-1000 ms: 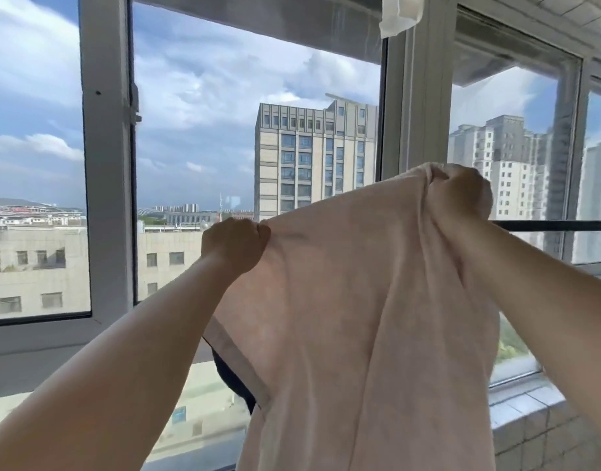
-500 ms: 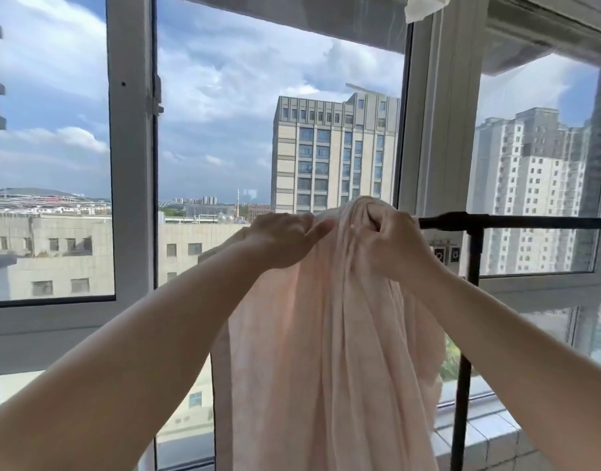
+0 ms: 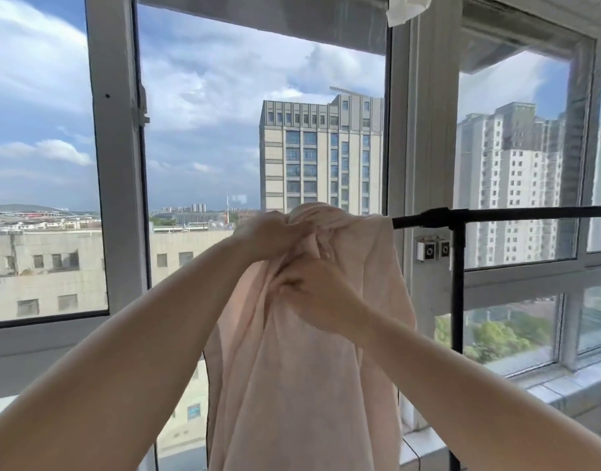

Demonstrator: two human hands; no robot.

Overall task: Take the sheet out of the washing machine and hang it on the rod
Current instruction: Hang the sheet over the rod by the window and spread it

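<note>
Big windows [image 3: 203, 130] fill the wall ahead, with grey frames [image 3: 117, 185] between the panes. Outside are blue sky, white clouds and tall buildings [image 3: 321, 154]. Low down on the right a tiled ledge [image 3: 564, 385] runs under the glass, and green trees [image 3: 492, 334] show through the lower pane.

A thin black rod [image 3: 516, 212] runs level across the right side. A black pole [image 3: 457, 300] holds it up and goes down to the bottom edge of the view. A small white box [image 3: 431, 249] with two dark round spots sits on the window frame just behind the pole.

The pink sheet [image 3: 302, 385] is bunched over the left end of the rod. Its top makes a round lump there, and the rest hangs straight down in long soft folds, past the bottom of the view. The right side of the sheet falls just beside the black pole.

Both arms reach forward from the bottom corners. The left hand [image 3: 271, 232] is up at the top of the sheet, with its fingers curled into the bunched cloth beside the rod end. The right hand [image 3: 312, 287] is a little lower and nearer, and its fingers pinch a fold of the sheet. The two hands are very close, almost touching.

A bit of white cloth [image 3: 407, 8] hangs at the top edge of the view.
</note>
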